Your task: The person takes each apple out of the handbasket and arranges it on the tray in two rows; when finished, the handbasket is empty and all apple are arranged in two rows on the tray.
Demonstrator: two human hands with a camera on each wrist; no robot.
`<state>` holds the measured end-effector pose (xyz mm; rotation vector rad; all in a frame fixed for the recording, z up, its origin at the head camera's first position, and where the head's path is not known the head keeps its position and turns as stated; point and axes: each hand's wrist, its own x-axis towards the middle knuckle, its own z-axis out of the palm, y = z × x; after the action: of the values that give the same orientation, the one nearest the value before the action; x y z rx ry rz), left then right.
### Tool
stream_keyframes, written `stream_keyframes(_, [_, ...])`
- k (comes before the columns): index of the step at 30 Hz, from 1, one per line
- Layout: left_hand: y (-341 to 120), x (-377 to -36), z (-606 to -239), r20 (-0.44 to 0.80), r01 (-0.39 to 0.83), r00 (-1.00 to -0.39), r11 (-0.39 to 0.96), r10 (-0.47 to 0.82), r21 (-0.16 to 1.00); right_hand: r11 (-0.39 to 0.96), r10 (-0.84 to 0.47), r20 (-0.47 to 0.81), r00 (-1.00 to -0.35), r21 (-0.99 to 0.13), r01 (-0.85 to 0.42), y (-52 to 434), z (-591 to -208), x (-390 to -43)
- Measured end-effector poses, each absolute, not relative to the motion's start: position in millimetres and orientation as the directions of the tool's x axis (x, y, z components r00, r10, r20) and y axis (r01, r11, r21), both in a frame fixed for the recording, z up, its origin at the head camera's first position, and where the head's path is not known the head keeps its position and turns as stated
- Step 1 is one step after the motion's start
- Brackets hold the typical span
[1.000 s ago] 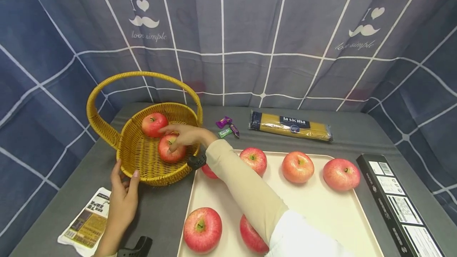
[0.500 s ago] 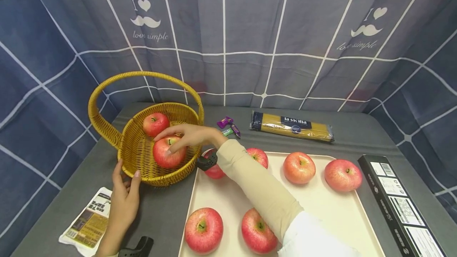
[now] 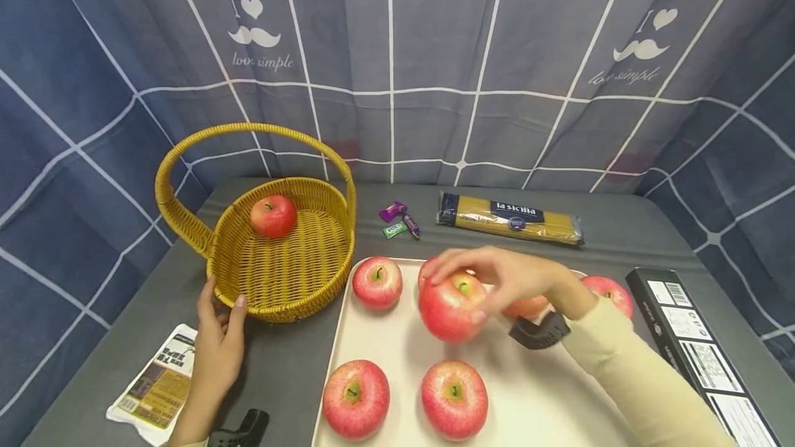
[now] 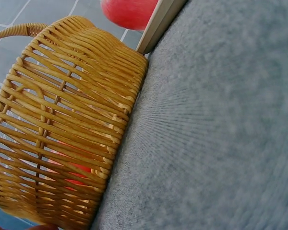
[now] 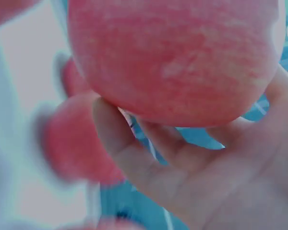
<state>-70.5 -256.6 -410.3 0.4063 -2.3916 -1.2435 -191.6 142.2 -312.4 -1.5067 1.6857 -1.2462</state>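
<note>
Apple [image 3: 448, 308] in right hand [image 3: 509, 281]; spaghetti pack [image 3: 511, 221] reads "la sicilia".

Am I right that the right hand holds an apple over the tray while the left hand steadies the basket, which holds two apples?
Not quite: the basket holds one apple, as the head view shows. The right hand does grip an apple over the tray, and the left hand touches the basket.

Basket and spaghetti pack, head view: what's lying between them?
Three small candy wrappers, two purple and one green, lie on the grey tabletop between the basket and the spaghetti pack; seen in the head view only.
</note>
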Motion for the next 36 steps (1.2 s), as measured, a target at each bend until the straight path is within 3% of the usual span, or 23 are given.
stream_keyframes(5, [-258, -73, -408, 0.210, -0.077, -0.880, 0.565, -0.426, 0.822, -0.031, -0.892, 0.305, -0.333, -0.778, -0.628, 224, -356, -143])
stream_keyframes(9, [-259, -72, -409, 0.201, -0.087, -0.878, 0.556, -0.435, 0.827, 0.002, -0.849, 0.305, -0.432, -0.816, -0.579, 256, -383, -104])
stream_keyframes(14, [-259, -71, -409, 0.205, -0.083, -0.875, 0.552, -0.439, 0.830, 0.125, -0.788, 0.244, -0.565, -0.835, -0.535, 262, -396, -72])
stream_keyframes(16, [-259, -71, -408, 0.206, -0.087, -0.873, 0.556, -0.442, 0.827, 0.144, -0.780, 0.257, -0.571, -0.814, -0.562, 258, -399, -67])
stream_keyframes(22, [-258, -70, -408, 0.211, -0.091, -0.864, 0.553, -0.458, 0.828, 0.099, -0.807, 0.334, -0.487, -0.737, -0.669, 249, -411, -60])
stream_keyframes(25, [-258, -69, -410, 0.214, -0.088, -0.861, 0.550, -0.462, 0.831, 0.116, -0.804, 0.345, -0.485, -0.707, -0.697, 250, -413, -57])
stream_keyframes(29, [-258, -69, -411, 0.216, -0.085, -0.859, 0.545, -0.464, 0.834, 0.201, -0.792, 0.333, -0.512, -0.650, -0.733, 255, -411, -55])
stream_keyframes(31, [-257, -69, -411, 0.217, -0.083, -0.858, 0.543, -0.465, 0.836, 0.283, -0.769, 0.302, -0.563, -0.630, -0.724, 259, -402, -54])
stream_keyframes(36, [-256, -69, -411, 0.219, -0.086, -0.857, 0.547, -0.467, 0.833, 0.443, -0.631, 0.362, -0.686, -0.558, -0.701, 259, -360, -64])
